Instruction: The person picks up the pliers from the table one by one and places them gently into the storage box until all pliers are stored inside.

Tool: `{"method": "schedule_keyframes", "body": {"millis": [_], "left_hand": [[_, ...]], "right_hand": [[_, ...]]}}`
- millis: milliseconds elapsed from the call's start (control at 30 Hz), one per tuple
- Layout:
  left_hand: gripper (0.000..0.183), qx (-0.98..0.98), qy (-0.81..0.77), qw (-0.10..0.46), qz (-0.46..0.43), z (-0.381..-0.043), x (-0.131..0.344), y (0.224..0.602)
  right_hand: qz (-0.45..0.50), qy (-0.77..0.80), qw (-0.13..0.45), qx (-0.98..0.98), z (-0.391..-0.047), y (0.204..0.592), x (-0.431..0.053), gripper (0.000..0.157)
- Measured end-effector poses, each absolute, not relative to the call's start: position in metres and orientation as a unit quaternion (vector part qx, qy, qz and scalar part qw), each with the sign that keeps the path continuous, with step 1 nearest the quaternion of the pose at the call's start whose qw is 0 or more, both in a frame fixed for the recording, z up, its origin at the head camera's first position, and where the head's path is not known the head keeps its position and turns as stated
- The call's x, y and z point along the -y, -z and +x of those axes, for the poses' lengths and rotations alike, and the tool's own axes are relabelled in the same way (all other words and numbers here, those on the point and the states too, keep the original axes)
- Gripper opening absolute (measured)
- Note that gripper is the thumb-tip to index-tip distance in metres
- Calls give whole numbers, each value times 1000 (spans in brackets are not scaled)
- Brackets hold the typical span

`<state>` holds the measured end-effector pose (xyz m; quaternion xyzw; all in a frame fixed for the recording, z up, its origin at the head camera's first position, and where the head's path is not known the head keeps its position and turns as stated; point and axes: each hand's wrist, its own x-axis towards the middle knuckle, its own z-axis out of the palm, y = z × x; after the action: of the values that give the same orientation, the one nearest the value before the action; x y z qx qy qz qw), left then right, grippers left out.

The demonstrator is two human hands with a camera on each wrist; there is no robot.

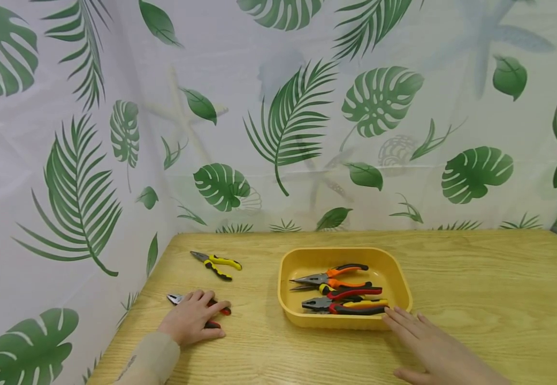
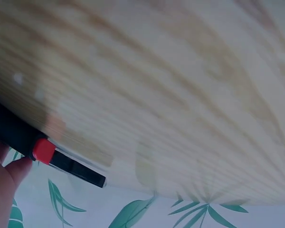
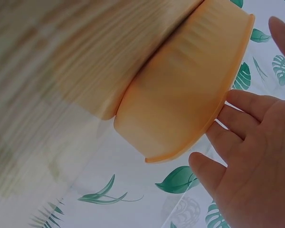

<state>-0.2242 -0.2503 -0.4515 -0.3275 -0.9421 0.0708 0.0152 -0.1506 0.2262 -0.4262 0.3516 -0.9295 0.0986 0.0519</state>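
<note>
My left hand (image 1: 192, 318) is over a pair of combination pliers (image 1: 174, 298) lying on the table, its fingers on the far side and its thumb on the near side. The red-and-black handle ends stick out between index finger and thumb. In the left wrist view, fingertips (image 2: 19, 167) meet the black handle of these pliers (image 2: 76, 168). My right hand (image 1: 425, 342) has its fingers extended, their tips at the near right rim of a yellow tray (image 1: 284, 305). Several pliers lie inside, among them orange-handled long-nose pliers (image 1: 319, 279) and red-and-black combination pliers (image 1: 319, 303).
Yellow-and-black long-nose pliers (image 1: 211, 261) lie on the table behind my left hand, handles spread. The wooden table (image 1: 495, 289) extends to the right of the tray. A leaf-printed white curtain (image 1: 307, 208) hangs along the back and left edges.
</note>
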Motion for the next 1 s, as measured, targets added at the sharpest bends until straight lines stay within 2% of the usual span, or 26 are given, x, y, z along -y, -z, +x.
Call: {"method": "schedule_keyframes", "body": {"millis": [367,833,1000], "left_hand": [[70,963,-72,15,-259,-227,240,456],[74,973,-64,-25,-219,-232,237,456],[73,975,-54,-37,-213,-231,236,455]], "right_hand": [[338,-108,19,935,-151,424,-225,79],[377,-92,108,915,-151,427,-226,74],[367,-99,85,921,-151,427,-227,75]]}}
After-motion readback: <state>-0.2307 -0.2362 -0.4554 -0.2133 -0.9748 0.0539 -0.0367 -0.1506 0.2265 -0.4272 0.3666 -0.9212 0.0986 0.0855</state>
